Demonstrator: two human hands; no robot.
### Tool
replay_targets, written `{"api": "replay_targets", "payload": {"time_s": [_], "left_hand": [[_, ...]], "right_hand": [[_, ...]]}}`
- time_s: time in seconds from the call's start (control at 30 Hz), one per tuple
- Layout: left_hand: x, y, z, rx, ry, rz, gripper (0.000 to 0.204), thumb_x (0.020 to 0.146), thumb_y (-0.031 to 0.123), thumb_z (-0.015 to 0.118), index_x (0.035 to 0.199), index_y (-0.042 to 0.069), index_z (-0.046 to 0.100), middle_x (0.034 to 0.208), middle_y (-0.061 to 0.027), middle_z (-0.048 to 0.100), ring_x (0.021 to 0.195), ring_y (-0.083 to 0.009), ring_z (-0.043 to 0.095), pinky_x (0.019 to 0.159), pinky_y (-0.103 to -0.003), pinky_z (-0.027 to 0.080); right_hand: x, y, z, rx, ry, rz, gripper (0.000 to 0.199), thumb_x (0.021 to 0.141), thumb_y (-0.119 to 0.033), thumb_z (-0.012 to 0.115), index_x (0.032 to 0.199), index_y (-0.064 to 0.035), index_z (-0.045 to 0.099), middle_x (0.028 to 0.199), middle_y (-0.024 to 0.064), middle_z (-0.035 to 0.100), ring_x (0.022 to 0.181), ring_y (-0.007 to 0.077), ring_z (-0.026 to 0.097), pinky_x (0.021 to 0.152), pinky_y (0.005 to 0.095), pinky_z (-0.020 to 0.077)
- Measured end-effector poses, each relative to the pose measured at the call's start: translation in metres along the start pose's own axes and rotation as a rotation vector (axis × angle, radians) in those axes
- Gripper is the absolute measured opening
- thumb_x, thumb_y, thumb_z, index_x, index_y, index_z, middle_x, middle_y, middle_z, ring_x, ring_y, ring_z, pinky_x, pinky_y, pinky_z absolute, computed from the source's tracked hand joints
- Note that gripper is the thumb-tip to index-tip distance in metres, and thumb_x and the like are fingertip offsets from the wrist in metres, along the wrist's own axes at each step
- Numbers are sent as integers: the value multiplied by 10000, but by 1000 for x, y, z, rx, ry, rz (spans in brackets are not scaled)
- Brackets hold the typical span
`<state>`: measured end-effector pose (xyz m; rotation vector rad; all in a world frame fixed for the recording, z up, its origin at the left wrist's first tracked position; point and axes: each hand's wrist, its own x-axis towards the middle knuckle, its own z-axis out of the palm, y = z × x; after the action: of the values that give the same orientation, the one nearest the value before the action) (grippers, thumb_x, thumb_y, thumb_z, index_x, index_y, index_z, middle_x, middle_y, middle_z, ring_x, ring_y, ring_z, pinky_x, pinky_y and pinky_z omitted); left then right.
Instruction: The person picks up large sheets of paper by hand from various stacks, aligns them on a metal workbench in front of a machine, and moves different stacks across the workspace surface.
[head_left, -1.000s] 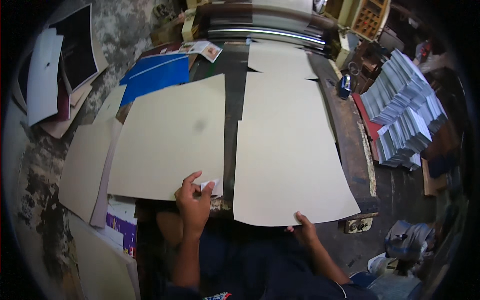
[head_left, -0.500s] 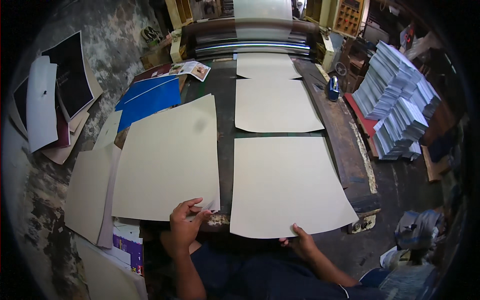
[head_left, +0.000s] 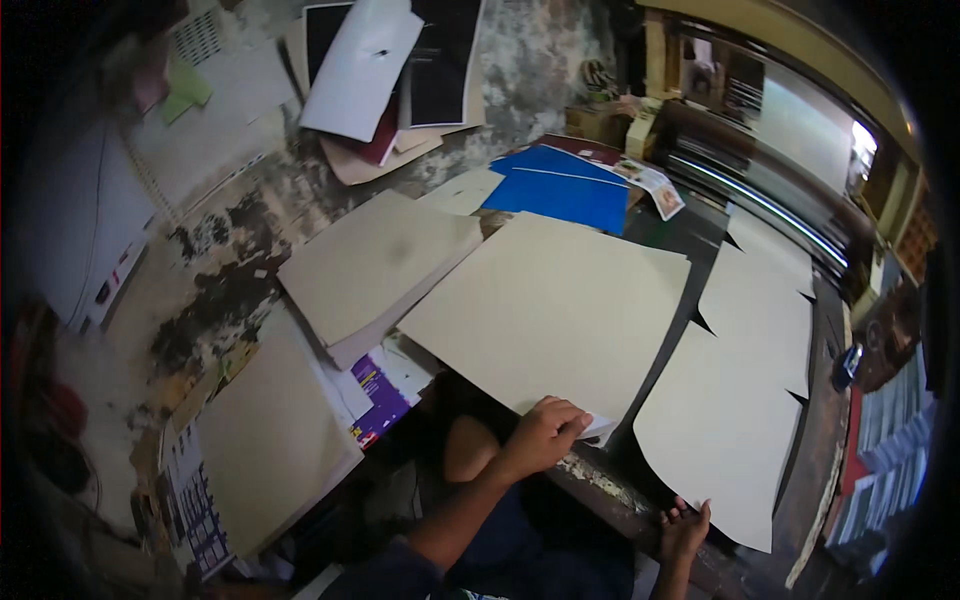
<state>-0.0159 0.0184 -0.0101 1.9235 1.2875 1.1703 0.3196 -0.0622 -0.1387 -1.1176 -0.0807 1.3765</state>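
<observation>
My left hand is closed at the near corner of a large cream paper sheet, the top one of a pile. A few corners curl up beside its fingertips. My right hand has its fingers apart, just at the near edge of another cream sheet on the dark machine table. More cream sheets lie beyond that one in a row, leading toward the rollers. Whether the right fingertips touch the edge is hard to make out.
Further cream piles stand at the left, one low down beside purple printed sheets. Blue sheets lie behind. Black and white sheets lean against the stained wall. A tape dispenser and stacked paper are at the right.
The view has swung left, so the table now slants to the right. My left hand has closed over the pile's corner; my right thumb no longer lies on the sheet's edge.
</observation>
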Motion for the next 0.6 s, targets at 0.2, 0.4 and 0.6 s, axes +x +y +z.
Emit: {"api": "replay_targets", "payload": {"time_s": [0.2, 0.4, 0.6], "left_hand": [[-9, 2, 19, -676, 443, -352, 321, 993, 272, 525, 865, 0, 638, 748, -101, 608, 723, -221, 553, 768, -345, 457], [-14, 26, 5, -92, 258, 9, 278, 988, 264, 521, 860, 33, 608, 786, -71, 613, 823, -228, 607, 1034, -441, 336], [-13, 46, 6, -196, -202, 264, 154, 931, 228, 602, 873, 96, 657, 899, -46, 686, 953, -187, 654, 1099, -540, 249]], "right_hand": [[6, 13, 5, 15, 60, -95, 546, 940, -557, 473, 1270, -122, 461, 1017, 78, 600, 838, 187, 527, 763, 372, 449], [-8, 4, 0, -41, 90, -159, 640, 930, -515, 497, 1444, -148, 391, 1245, 89, 579, 917, 180, 559, 801, 371, 473], [-38, -30, 8, 33, -525, -198, 519, 961, -447, 475, 1372, -129, 473, 1186, 96, 601, 939, 209, 629, 788, 449, 548]]}}
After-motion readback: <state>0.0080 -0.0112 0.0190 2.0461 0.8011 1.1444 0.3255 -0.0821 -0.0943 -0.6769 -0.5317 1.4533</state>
